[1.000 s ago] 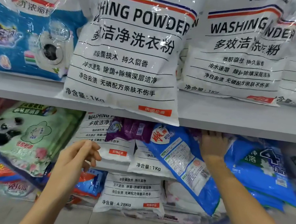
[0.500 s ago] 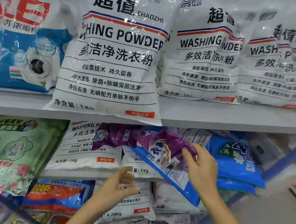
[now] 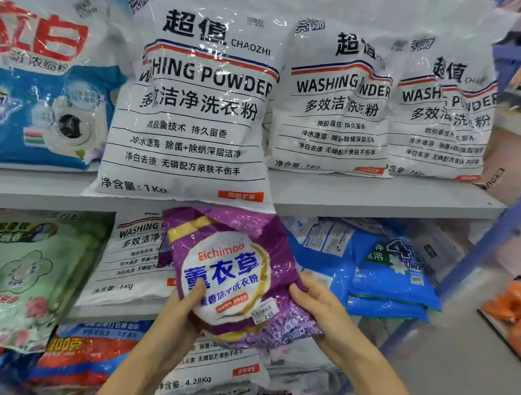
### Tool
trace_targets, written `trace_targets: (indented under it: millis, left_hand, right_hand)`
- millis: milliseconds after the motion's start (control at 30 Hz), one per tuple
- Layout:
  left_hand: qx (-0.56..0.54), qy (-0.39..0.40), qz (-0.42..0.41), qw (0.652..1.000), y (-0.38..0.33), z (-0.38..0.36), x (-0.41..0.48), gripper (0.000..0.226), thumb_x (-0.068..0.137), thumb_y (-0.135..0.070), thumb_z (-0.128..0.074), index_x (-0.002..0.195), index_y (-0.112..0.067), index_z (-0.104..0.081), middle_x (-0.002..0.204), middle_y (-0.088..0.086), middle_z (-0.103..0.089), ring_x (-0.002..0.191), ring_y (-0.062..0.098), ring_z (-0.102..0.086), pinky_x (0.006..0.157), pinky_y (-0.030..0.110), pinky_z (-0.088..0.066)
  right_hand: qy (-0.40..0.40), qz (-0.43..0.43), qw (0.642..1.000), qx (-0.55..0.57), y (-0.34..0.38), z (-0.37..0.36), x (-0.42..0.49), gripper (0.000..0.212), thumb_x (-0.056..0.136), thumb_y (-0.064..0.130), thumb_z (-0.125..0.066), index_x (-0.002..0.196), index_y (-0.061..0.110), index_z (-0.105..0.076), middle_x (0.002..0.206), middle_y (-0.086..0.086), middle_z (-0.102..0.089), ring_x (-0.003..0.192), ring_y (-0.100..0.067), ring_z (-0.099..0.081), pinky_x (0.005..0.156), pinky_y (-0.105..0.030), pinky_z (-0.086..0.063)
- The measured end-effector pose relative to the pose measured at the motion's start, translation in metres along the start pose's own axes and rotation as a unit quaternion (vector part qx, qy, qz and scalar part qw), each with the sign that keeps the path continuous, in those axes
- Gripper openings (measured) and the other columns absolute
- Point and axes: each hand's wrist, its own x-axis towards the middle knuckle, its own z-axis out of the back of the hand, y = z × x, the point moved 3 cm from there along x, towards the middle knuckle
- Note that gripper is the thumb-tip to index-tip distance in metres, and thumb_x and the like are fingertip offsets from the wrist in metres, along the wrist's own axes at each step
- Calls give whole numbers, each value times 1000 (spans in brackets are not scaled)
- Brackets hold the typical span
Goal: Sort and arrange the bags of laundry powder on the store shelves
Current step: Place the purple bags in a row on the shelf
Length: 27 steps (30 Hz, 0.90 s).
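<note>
While both hands hold the purple Eichimoo bag (image 3: 232, 277) up in front of the shelves, the step in hand looks to be the sorting of one stray packet: it is clear of the stock and not yet given a place. The left hand (image 3: 177, 320) grips its lower left corner, thumb pressed on the printed face. The right hand (image 3: 321, 311) clasps its right edge, fingers (image 3: 304, 294) curled onto the plastic. The bag therefore sits tilted between the two sets of fingers, face toward the camera. It reads "Eichimoo" in red over large blue Chinese characters, and a price sticker (image 3: 266, 309) just beside the right fingers seems to show 2.00. Straight above the fingers a white CHAOZHI bag (image 3: 194, 111) reads "WASHING POWDER" and "1Kg" and overhangs the upper shelf (image 3: 380, 196). Beyond the right fingers lie blue bags (image 3: 384, 282) bearing a large "4". Below the fingers a white bag (image 3: 214, 371) is marked "4.28Kg", and a green bag (image 3: 23, 270) stands well left of the left fingers. No matching purple stock shows, so the next move calls for choosing a free slot and setting the bag down with its label facing out.
</note>
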Motion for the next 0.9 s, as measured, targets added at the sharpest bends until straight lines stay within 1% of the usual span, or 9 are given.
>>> trace_targets:
  millis: [167,300,400,467,500,567,633,733,900]
  left_hand:
    - [169,-4,-46,985,-13,6,-12,51,65,-36,-72,112,-20,-60,102,7,-74,90,26,-72,69,34,-57]
    - [230,50,-44,971,-14,-3,-24,52,63,-42,-74,110,-25,-60,97,0,-76,85,21,-73,61,24,-57]
    - [259,24,-78,963,-22,-6,-23,31,74,-27,-71,102,-20,-61,90,-3,-76,76,13,-73,57,16,-54]
    - [263,14,-93,960,-32,-5,-20,24,75,-22,-74,97,-19,-65,92,1,-76,75,13,-73,57,16,-53]
    - [247,24,-93,964,-37,-4,-19,33,69,-27,-80,97,-17,-66,93,5,-76,77,16,-73,58,19,-55]
    - [220,69,-73,970,-43,-1,-16,75,42,-43,-93,101,-9,-65,96,14,-75,81,25,-73,63,25,-57]
    - [207,115,-50,970,-45,-1,-17,97,24,-44,-97,105,-4,-62,96,17,-74,84,30,-72,65,29,-58]
    - [234,167,-42,957,-48,-5,-19,95,31,-39,-97,111,-5,-59,100,15,-73,89,29,-72,68,27,-57]
    - [263,165,-55,949,-61,-6,-18,67,50,-41,-90,108,-18,-64,106,8,-73,95,29,-71,73,37,-60]
  right_hand:
    - [6,55,996,-69,7,-7,2,56,78,22,-65,130,24,-46,117,10,-66,111,-8,-60,89,-21,-49]
    - [-136,137,977,-97,23,-13,9,26,76,33,-65,94,15,-68,87,1,-73,83,-14,-68,71,-22,-51]
    - [-190,109,975,-49,31,-13,12,26,81,32,-65,93,9,-67,82,-5,-74,78,-18,-70,67,-26,-54]
    - [-174,118,978,4,45,-16,12,21,78,28,-64,88,10,-68,76,-3,-73,70,-16,-70,62,-24,-55]
    - [-158,128,979,30,54,-18,12,18,79,26,-62,85,11,-68,75,-3,-73,68,-15,-70,60,-23,-55]
    - [-127,137,981,60,69,-28,14,15,87,22,-57,86,11,-68,75,-2,-74,68,-13,-71,59,-23,-56]
    - [-108,135,983,58,78,-38,17,17,93,20,-53,90,10,-66,76,-1,-74,69,-13,-71,58,-23,-56]
    - [-98,124,986,52,90,-51,21,21,94,21,-50,98,6,-64,78,-1,-74,72,-13,-71,60,-24,-57]
    - [-91,130,987,4,114,-52,27,21,94,25,-51,87,11,-64,72,2,-73,66,-9,-69,54,-19,-53]
